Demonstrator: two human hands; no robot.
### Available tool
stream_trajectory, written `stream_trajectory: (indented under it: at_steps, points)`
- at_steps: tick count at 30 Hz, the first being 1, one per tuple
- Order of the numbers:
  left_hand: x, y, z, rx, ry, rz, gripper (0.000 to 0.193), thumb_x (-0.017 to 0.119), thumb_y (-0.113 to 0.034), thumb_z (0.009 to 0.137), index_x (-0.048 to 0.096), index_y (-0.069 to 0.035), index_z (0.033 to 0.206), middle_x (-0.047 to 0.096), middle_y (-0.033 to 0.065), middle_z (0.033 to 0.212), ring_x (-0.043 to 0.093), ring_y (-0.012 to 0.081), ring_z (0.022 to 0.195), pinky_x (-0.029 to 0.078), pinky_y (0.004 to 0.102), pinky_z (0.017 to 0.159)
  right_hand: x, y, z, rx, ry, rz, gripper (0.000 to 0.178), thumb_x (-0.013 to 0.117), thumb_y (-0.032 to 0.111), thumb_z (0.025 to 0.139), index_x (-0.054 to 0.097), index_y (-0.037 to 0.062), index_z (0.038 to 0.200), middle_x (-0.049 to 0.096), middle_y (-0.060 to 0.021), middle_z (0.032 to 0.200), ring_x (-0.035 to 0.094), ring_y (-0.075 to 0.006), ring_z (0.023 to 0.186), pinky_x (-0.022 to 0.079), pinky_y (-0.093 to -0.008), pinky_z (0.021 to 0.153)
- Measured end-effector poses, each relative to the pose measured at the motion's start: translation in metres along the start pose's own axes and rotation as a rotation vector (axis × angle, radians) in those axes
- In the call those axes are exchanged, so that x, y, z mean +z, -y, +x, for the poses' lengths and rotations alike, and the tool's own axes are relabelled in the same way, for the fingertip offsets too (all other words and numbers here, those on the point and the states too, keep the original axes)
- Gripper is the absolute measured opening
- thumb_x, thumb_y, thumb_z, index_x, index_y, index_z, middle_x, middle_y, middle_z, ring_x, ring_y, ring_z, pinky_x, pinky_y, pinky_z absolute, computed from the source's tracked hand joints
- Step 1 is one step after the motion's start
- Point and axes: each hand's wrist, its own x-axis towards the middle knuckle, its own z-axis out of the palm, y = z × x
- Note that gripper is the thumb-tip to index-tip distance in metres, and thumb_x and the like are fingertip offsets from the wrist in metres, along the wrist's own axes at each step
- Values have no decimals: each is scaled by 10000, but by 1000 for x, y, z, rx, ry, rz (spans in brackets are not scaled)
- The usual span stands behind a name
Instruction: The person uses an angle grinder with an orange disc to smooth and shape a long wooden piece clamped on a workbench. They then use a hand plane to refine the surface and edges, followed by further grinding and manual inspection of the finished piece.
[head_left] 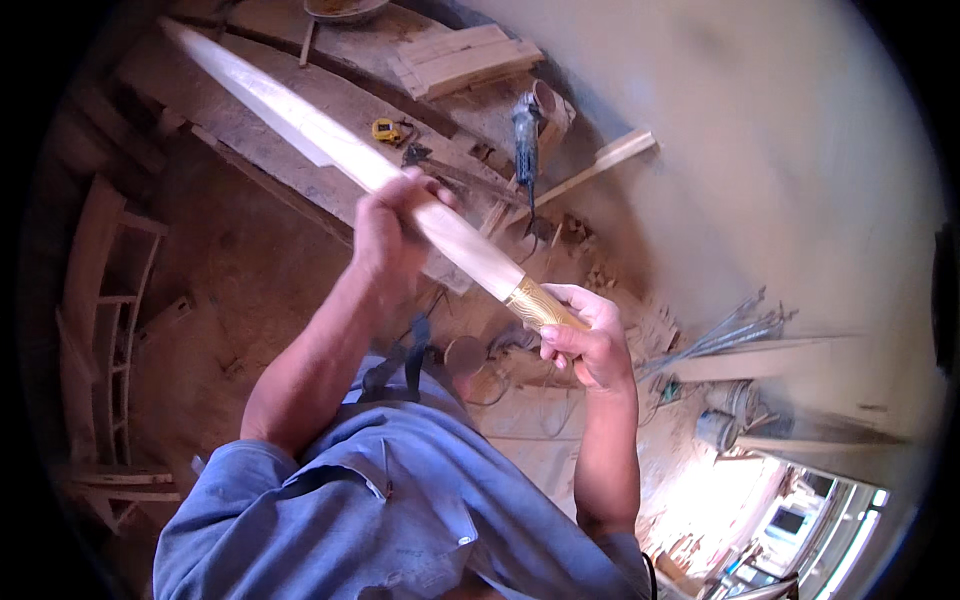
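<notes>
A long, pale wooden piece (330, 145) slants across the view, from a tapered tip at the far left to a gold, line-patterned end near the middle. One edge has a step partway along. My left hand (388, 225), slightly blurred, is wrapped round its middle. Lower right, my right hand (590, 338) is closed on the gold end, thumb in front and fingers curled round it. The piece is held up in front of my body, above the workbench and floor. Parts of it lie hidden under my fingers.
Behind it runs a dusty wooden workbench (270, 85) with a yellow tape measure (386, 131), an angle grinder (526, 135) and stacked boards (465, 60). A slatted wooden frame (112, 310) stands at left. Metal bars (730, 330) and a motor-like machine (718, 428) lie at right.
</notes>
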Motion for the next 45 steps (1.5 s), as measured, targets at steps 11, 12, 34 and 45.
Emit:
stream_trajectory:
  at_steps: [11, 12, 34, 45]
  points:
    - [11, 64, -85, -125, 480, 243, 665, 930, -191, 821, 586, 49, 1336, 708, 171, 1237, 677, 285, 1198, 515, 442, 1088, 5, 34, -14, 48, 77, 148, 586, 832, 138, 840, 552, -116, 1288, 693, -145, 979, 659, -158, 599, 463, -251, 455]
    - [8, 65, -83, -130, 503, 233, 674, 930, -194, 822, 581, 47, 1346, 699, 172, 1261, 667, 288, 1222, 503, 447, 1108, 6, 34, -15, 47, 81, 170, 580, 828, 134, 844, 546, -117, 1284, 692, -147, 978, 659, -160, 596, 467, -256, 454]
    - [-32, 67, -106, -299, 425, 321, 579, 694, -220, 1019, 503, 108, 1457, 647, 220, 1387, 623, 333, 1302, 451, 476, 1150, 25, -38, -21, -520, -127, -647, 464, 801, 69, 831, 635, -27, 1254, 739, -259, 1160, 743, -411, 1067, 592, -448, 897]
    - [-66, 105, -52, -478, 12, 473, 348, 593, -219, 1071, 633, 6, 1335, 718, 133, 1244, 703, 257, 1104, 554, 408, 976, -26, -121, 46, -347, -172, -535, 488, 801, 41, 811, 661, -8, 1276, 754, -209, 1174, 744, -296, 1107, 568, -376, 956]
